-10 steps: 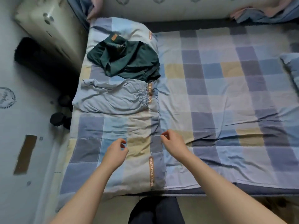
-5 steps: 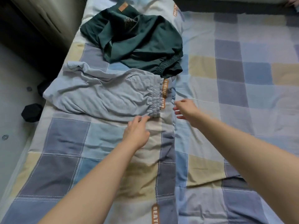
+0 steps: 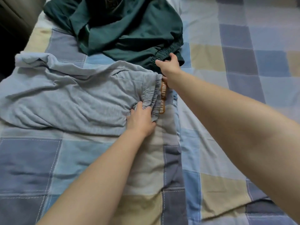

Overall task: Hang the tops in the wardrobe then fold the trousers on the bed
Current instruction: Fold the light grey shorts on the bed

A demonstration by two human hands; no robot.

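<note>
Bed [image 3: 243,78] under a checked quilt fills the view. Grey trousers [image 3: 73,98] lie crumpled at centre left, waistband to the right. Dark green trousers [image 3: 129,26] lie bunched just beyond, far side, touching the grey pair. Left hand [image 3: 140,120] pinches the near end of the grey waistband, fingers curled into cloth. Right hand [image 3: 169,65] grips the far end beside the green waistband; its fingers are mostly hidden.

One view only: head cam, worn by the person, looks fwd and steeply down onto the bed [image 3: 243,65] from close above. Both forearms enter from 6 o'clock and reach toward 12. Grey trousers [image 3: 68,101] fill the 9 o'clock side, green trousers [image 3: 129,30] sit at 12, cut by the top edge. No 2nd view to overlap.
</note>
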